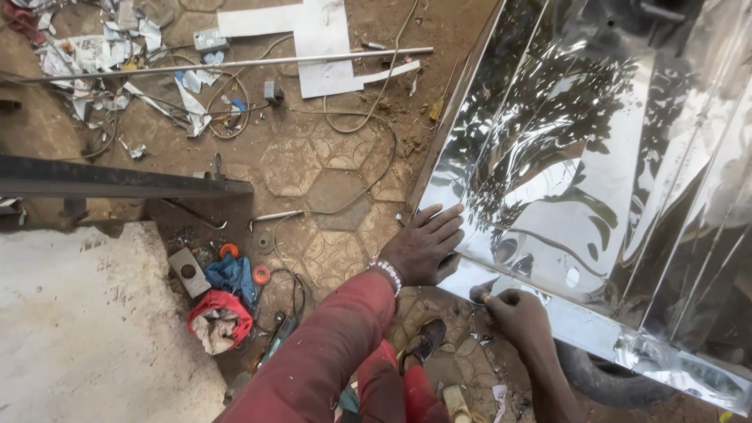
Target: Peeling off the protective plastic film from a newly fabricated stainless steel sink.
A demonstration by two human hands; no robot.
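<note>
My left hand is spread flat, fingers wide, pressing down on the near corner of the big mirror-bright sheet of polished steel, which lies tilted across the right side of my view with its folded lower edge running just in front of me. My right hand is pinched narrow around something small and dark at that folded edge; I cannot tell what it is, only that thumb and fingertips are closed tight on it against the lip. To do this well, I judge the flat palm has to pin the sheet so it cannot skate or flex, and the pinching hand should work close beside it, square to the edge. That edge looks sharp, so fingertips stay on the face, not the rim. Red cloth bundle and a long grey metal tube lie well apart on the dirt.
</note>
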